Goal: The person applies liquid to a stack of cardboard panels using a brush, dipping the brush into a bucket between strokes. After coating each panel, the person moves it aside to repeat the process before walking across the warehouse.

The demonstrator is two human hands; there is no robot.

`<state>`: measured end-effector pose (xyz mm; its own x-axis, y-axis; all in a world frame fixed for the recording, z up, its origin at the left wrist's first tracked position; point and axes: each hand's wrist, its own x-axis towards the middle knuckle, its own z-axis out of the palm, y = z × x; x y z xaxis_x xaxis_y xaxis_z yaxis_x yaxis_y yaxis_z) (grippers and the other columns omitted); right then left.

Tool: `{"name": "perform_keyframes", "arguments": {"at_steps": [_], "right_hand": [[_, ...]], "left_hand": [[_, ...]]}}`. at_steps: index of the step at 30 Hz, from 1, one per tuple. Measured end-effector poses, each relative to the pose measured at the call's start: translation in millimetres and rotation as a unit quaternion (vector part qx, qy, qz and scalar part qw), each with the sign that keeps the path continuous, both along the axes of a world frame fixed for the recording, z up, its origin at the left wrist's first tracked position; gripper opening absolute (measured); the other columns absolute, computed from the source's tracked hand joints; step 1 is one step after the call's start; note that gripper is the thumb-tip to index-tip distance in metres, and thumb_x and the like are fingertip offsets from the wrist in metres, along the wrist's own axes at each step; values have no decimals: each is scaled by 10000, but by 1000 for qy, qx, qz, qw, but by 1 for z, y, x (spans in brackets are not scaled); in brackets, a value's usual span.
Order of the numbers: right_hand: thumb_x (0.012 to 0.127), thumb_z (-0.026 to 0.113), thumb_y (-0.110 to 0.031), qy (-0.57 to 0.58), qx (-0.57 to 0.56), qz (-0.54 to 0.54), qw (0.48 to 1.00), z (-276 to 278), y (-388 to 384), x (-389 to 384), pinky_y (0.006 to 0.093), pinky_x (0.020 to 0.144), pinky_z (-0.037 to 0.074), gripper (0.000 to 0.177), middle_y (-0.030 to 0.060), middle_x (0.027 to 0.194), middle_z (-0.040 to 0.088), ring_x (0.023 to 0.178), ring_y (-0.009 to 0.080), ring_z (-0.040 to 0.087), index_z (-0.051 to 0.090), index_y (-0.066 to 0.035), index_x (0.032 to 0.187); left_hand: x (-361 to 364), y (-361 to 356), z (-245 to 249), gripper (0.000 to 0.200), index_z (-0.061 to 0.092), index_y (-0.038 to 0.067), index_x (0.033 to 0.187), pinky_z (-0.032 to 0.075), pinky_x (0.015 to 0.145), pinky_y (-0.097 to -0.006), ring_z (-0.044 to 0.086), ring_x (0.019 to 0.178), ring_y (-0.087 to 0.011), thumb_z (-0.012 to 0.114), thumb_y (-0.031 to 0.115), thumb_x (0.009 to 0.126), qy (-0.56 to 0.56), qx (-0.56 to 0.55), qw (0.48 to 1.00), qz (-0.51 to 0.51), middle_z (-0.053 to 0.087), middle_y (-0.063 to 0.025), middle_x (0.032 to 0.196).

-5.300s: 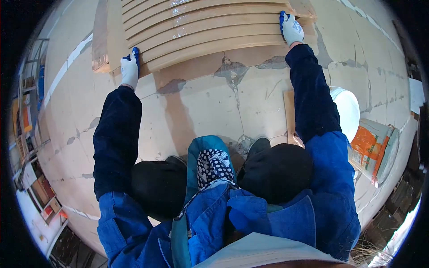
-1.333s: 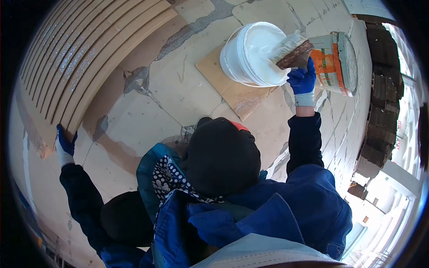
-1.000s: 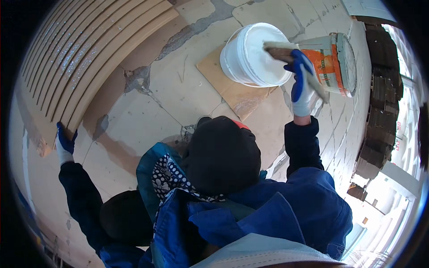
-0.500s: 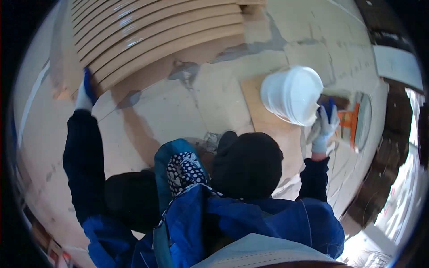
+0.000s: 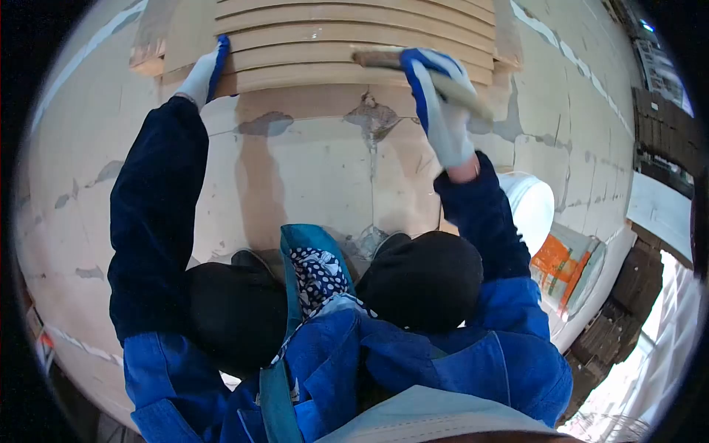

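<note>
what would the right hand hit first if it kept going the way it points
Most likely the wooden strips: the right hand points its brush up and left over them, with the bristles at or just above the nearest strips. Whether they already touch is unclear.

White knit gloves with blue coated palms on left hand (image 5: 203, 70) and right hand (image 5: 442, 103). Dark navy sleeves (image 5: 155, 221) under a brighter blue jacket (image 5: 443, 362) (denim-like), black trousers (image 5: 421, 280) at knees. Teal scarf (image 5: 295, 247) with navy-white polka-dot cloth (image 5: 317, 273) at chest.
</note>
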<state>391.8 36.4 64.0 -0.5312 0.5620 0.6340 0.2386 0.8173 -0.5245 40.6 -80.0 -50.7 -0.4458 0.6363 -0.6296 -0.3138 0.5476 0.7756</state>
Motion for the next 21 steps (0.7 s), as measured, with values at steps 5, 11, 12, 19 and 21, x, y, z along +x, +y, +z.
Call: {"name": "perform_keyframes", "arguments": {"at_steps": [5, 11, 12, 19, 21], "right_hand": [[810, 708, -263, -92, -290, -48, 951, -12, 23, -60, 318, 618, 476, 178, 76, 804, 679, 688, 231, 640, 699, -86, 798], [812, 690, -319, -82, -2, 1, 997, -45, 11, -60, 338, 574, 476, 286, 99, 605, 634, 575, 250, 627, 681, -38, 759], [811, 691, -318, -86, -73, 4, 994, -39, 8, -56, 344, 572, 479, 287, 104, 602, 631, 579, 264, 628, 680, -37, 757], [831, 689, -220, -113, -9, -54, 992, -25, 63, -113, 356, 494, 420, 167, 86, 654, 616, 541, 230, 578, 657, -58, 802], [869, 639, -270, -60, 37, -44, 996, -37, 55, -110, 395, 470, 394, 213, 94, 629, 593, 513, 283, 541, 653, -59, 851]], "left_hand": [[-3, -2, -14, 732, 566, 57, 1130, 518, 529, -427, 647, 708, -257, 461, 718, 831, -52, 58, 997, -10, 638, -111, 902], [-3, -1, -12, 684, 556, 33, 1169, 538, 708, -395, 647, 826, -230, 489, 645, 869, -89, 50, 995, 6, 638, -99, 990], [-3, -1, -10, 677, 551, 28, 1185, 536, 745, -386, 645, 852, -227, 492, 628, 878, -94, 38, 995, 8, 641, -97, 1025], [-8, -1, -20, 664, 532, 30, 1236, 515, 830, -386, 632, 938, -219, 498, 596, 892, -132, 47, 990, -7, 642, -93, 1107], [-21, 1, -48, 651, 534, 34, 1231, 514, 833, -389, 636, 940, -221, 492, 592, 896, -160, 115, 980, -14, 640, -94, 1106]]}}
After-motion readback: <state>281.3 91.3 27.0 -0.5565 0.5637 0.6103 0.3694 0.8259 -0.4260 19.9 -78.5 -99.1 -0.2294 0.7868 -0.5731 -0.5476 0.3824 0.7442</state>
